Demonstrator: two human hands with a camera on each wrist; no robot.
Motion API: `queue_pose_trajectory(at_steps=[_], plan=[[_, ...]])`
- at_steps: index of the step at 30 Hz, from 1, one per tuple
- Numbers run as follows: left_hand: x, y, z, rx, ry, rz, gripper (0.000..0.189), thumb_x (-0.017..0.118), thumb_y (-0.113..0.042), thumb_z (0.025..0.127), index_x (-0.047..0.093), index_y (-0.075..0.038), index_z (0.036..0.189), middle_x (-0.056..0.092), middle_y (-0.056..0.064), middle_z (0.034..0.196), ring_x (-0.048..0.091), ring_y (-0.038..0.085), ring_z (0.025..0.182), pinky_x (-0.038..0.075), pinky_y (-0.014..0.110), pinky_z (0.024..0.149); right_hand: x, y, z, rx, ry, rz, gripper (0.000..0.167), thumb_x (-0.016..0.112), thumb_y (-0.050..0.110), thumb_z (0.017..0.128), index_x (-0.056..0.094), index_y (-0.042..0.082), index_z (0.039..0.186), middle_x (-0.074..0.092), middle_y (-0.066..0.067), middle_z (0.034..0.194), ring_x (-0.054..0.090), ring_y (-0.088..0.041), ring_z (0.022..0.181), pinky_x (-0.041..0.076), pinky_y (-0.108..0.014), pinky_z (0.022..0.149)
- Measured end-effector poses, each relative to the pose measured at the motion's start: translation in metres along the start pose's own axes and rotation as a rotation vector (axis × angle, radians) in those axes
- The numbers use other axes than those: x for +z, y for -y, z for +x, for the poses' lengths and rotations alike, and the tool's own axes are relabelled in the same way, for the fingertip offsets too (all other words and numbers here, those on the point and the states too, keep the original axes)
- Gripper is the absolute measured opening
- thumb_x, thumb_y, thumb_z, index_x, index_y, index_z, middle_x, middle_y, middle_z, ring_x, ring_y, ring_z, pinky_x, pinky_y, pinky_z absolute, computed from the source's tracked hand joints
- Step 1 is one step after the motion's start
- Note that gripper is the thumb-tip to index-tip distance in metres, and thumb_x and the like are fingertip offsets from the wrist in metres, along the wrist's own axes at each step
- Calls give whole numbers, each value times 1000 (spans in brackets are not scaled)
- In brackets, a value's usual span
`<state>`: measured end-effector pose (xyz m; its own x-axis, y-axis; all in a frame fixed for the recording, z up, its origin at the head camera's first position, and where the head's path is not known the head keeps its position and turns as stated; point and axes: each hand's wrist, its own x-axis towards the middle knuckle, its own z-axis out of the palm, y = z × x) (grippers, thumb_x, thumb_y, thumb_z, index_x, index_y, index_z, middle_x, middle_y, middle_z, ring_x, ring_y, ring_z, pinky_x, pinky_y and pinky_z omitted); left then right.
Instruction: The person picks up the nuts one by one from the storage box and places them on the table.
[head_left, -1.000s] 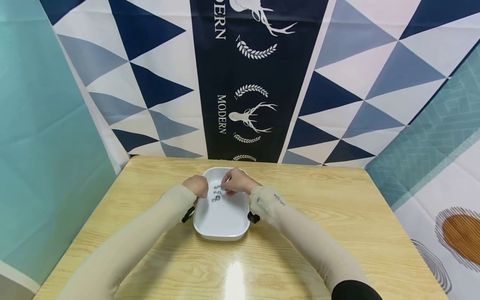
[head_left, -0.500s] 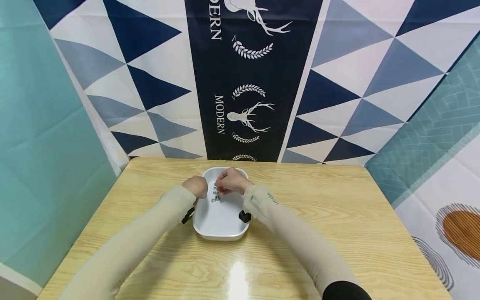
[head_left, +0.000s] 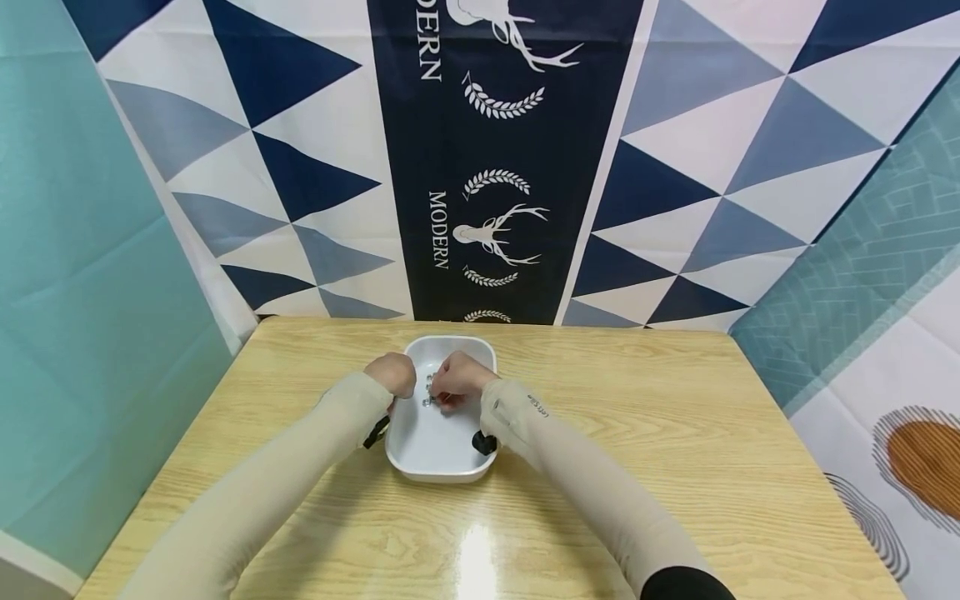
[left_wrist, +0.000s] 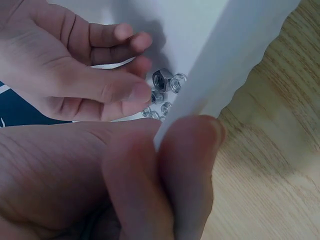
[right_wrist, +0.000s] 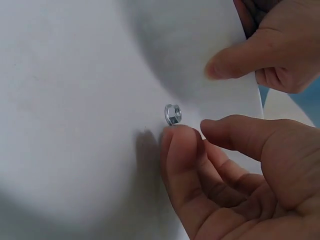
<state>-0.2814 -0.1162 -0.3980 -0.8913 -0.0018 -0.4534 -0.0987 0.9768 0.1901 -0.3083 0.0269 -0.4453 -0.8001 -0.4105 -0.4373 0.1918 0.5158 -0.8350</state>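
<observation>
A white rectangular tray [head_left: 442, 450] lies on the table, with several small metal nuts [head_left: 427, 402] in it. My left hand [head_left: 392, 373] pinches the tray's left side wall between thumb and fingers. Inside the tray, my right hand [head_left: 461, 377] hovers low over the nuts and hides some of them. In the right wrist view, a flanged nut [right_wrist: 173, 114] lies just beyond a fingertip of that hand, whose thumb and fingers stand apart with nothing seen between them. The left wrist view shows a larger hex nut [left_wrist: 161, 80] among smaller ones, beside the right hand's fingertips.
The tray sits near the far edge of a wood-grain table [head_left: 637, 450]. Behind it hangs a patterned cloth [head_left: 487, 167]. A teal cloth [head_left: 97, 292] rises along the left side, and another patterned sheet [head_left: 862, 350] stands on the right.
My right hand has moved left and then nearer over the nuts, covering more of them. The left hand keeps its hold on the tray wall.
</observation>
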Motion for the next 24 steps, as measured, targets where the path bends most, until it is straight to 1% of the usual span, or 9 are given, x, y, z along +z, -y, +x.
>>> queue_pose_trajectory(at_steps=[3,5,8,11,18,24], plan=[[1,1,0,-7,-3,16,17,57,-4,99,66,7,109,65,16,83,62,16,49,56,25,48,3,1,0,8,37,-27,19,68,-3,91,62,2,74,64,-9,66,59,-13,52,52,-22,50],[1,1,1,-12,-6,28,18,57,-5,99,66,7,109,65,16,83,62,15,49,56,24,48,5,2,0,15,47,-51,19,69,-2,91,62,4,74,64,-8,66,58,-13,53,51,-22,51],[1,0,1,-22,-5,28,20,57,-6,100,65,7,112,65,16,83,63,15,49,56,24,48,7,5,-1,25,21,-97,20,70,-2,90,61,5,74,63,-7,66,57,-13,52,51,-22,50],[1,0,1,-24,-11,35,20,58,-7,99,66,7,112,65,17,83,64,15,50,56,24,48,9,7,-1,38,-2,-121,19,71,-2,90,61,5,76,63,-8,66,57,-13,51,51,-22,49],[2,-1,2,-24,-17,53,17,58,-7,99,66,6,106,65,15,81,63,15,49,56,23,49,9,6,0,61,-10,-102,16,71,-4,90,62,1,78,65,-10,67,60,-14,49,53,-21,48],[2,-1,3,-17,-6,33,22,58,-6,100,65,8,114,64,15,79,62,15,48,56,24,48,8,5,-1,66,-11,-127,20,74,-2,89,60,5,77,66,-9,66,59,-13,48,51,-20,47]])
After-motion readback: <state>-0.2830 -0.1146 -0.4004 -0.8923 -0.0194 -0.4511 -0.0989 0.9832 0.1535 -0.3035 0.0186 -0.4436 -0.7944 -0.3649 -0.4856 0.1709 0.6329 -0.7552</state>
